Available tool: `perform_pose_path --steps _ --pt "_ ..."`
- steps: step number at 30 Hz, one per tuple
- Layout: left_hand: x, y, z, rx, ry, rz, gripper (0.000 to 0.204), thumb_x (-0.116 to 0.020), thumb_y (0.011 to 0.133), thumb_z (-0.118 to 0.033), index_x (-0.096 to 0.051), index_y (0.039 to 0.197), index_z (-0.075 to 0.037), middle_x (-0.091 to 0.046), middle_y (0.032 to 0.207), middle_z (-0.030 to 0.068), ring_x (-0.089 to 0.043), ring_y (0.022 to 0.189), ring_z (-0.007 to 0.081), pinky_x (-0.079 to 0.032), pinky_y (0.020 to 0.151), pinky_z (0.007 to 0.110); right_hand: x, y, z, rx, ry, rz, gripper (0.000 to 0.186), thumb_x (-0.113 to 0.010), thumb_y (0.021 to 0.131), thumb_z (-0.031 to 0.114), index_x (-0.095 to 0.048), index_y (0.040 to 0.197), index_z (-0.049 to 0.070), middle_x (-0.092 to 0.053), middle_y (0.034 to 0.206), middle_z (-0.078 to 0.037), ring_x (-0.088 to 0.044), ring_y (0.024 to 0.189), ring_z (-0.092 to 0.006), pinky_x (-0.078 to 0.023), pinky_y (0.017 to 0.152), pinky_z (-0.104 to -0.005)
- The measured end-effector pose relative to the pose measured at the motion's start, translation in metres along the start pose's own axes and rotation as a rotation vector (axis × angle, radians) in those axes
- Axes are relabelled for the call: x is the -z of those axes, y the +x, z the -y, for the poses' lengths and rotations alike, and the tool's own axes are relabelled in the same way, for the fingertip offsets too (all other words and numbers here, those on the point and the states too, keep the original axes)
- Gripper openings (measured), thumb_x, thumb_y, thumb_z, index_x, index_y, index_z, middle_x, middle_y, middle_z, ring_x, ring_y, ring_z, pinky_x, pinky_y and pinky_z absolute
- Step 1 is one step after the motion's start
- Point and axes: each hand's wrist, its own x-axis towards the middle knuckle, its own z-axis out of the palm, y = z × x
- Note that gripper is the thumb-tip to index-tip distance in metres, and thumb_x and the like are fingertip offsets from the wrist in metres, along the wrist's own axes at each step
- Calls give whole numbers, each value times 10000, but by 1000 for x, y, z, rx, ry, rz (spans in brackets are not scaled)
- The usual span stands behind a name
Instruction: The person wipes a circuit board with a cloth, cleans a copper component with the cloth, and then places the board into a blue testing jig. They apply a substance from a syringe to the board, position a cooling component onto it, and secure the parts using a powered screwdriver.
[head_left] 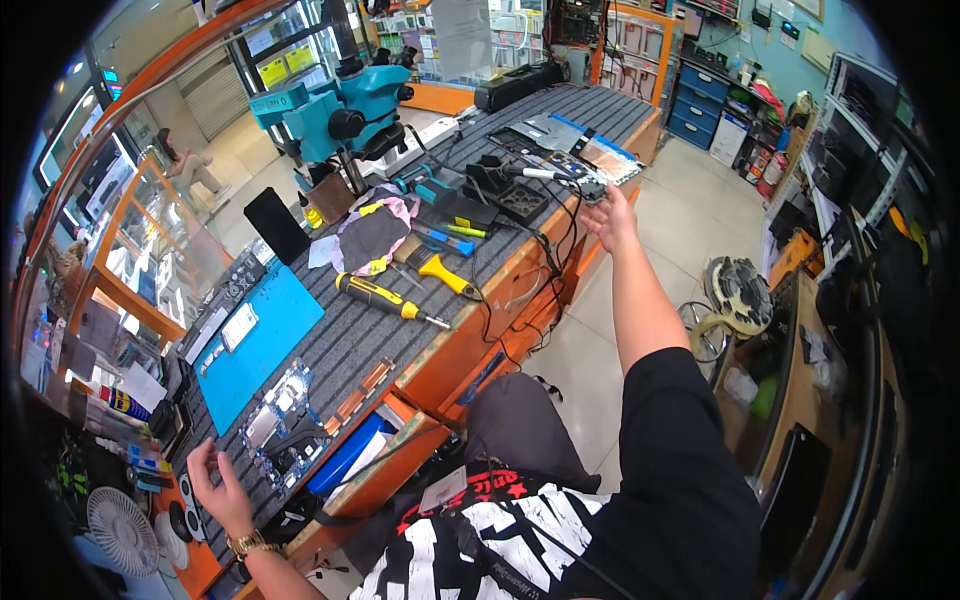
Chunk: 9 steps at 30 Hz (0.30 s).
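At the bench's right end, my right hand (612,220) has its fingers and thumb at a small black part (592,191) on the edge of an opened laptop chassis (570,150); it appears to grip it, though the fine contact is small in view. My left hand (216,490) hovers by the near left bench edge, fingers loosely bent and apart, with nothing in it. Closest to it lie a blue circuit board (275,425) and a blue mat (262,340) bearing a white rectangular part (240,327). A copper heat pipe piece (360,395) rests beside the board.
Mid-bench are a yellow screwdriver (380,296), a yellow-handled brush (445,274), a ring-shaped cloth pad (375,235) and a black tool stand (505,190). A teal microscope (350,115) rises behind. Black cables (545,260) hang over the front edge. An opened drawer (385,455) juts out near my knees.
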Motion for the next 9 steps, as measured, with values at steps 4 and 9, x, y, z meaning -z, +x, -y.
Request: perform_pose_path --steps 4,9 --pt "12 -15 -18 41 49 30 270 -711 1115 -21 -748 1375 41 -721 1270 120 -696 1024 209 -573 914 356 -23 33 6 -14 145 -178 571 -644 1207 447 -590 1623 59 -748 1507 -221 -766 1318 -430 -643 1085 -649" --pt "14 -17 -26 80 49 41 274 -721 1117 -40 -752 1379 32 -708 1269 118 -699 1046 208 -571 908 353 -12 83 21 -30 327 -133 427 -630 1223 236 -611 1607 50 -813 1408 -221 -855 1180 -441 -734 903 -673"
